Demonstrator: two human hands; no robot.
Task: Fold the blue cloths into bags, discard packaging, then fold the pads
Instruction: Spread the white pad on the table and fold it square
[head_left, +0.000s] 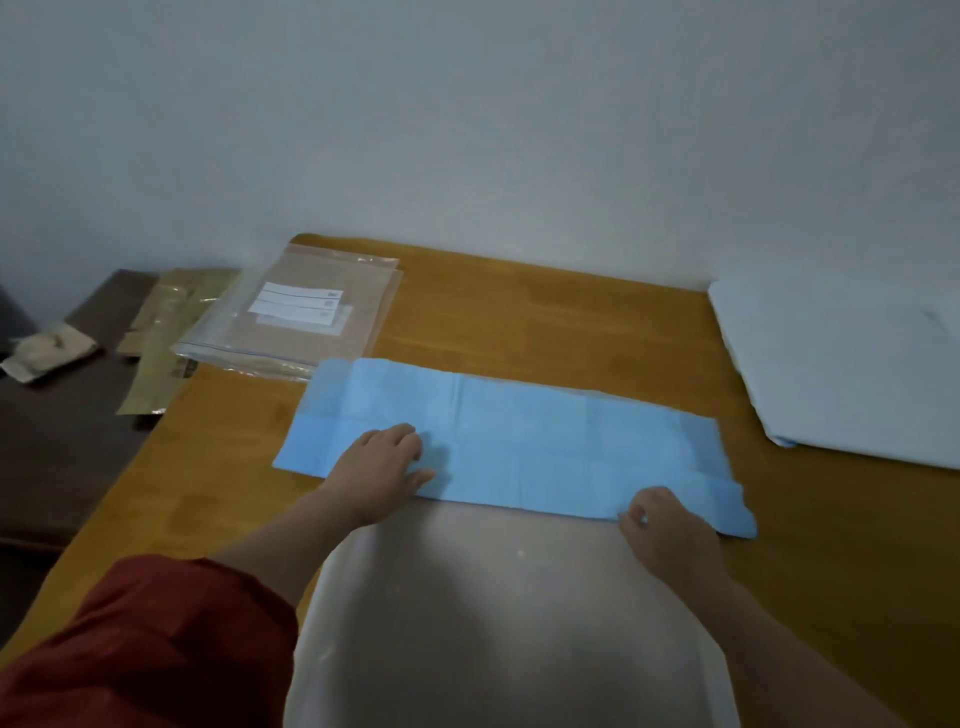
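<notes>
While left fingers (404, 440) press blue cloth (530, 441) flat, right fingers (638, 512) pinch it; labels (296, 305) unreadable.

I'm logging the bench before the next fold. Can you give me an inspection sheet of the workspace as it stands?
Surface: wooden table, with a pale sheet lying on its near part.
Job's things: blue cloth folded into a long strip across the table; stack of clear zip bags at far left; white pad at right.
Clutter: brown packaging over the table's left edge; crumpled beige item on the dark side table.
Hands: left hand presses flat on the blue cloth; right hand pinches its near edge.
Cables: nothing seen.
Surroundings: plain pale wall behind.
</notes>
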